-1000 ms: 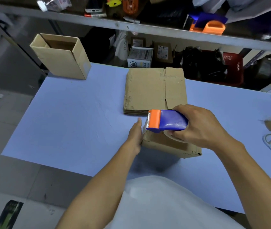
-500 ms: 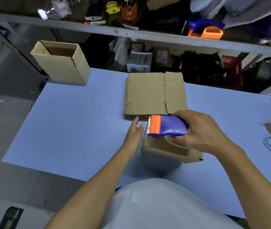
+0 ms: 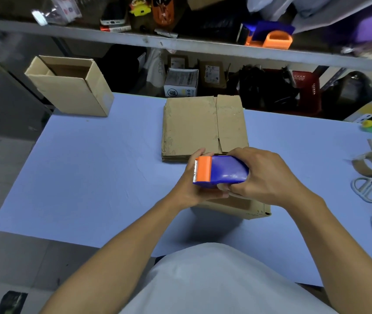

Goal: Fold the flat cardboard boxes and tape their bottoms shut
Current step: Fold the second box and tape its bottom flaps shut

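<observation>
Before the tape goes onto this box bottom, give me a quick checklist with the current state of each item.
1. Tape dispenser in hand: ok, the right hand grips it from above.
2. Left hand placement: not ok for steadying, it touches the dispenser's underside, not the box.
3. Box in position: ok, it sits on the table under both hands.
4. Bottom flaps closed flat: cannot tell, the hands hide them.
5. Tape end pulled free: cannot tell, hidden under the dispenser.
6. Flat box stack out of the way: ok, it lies behind the box.
</observation>
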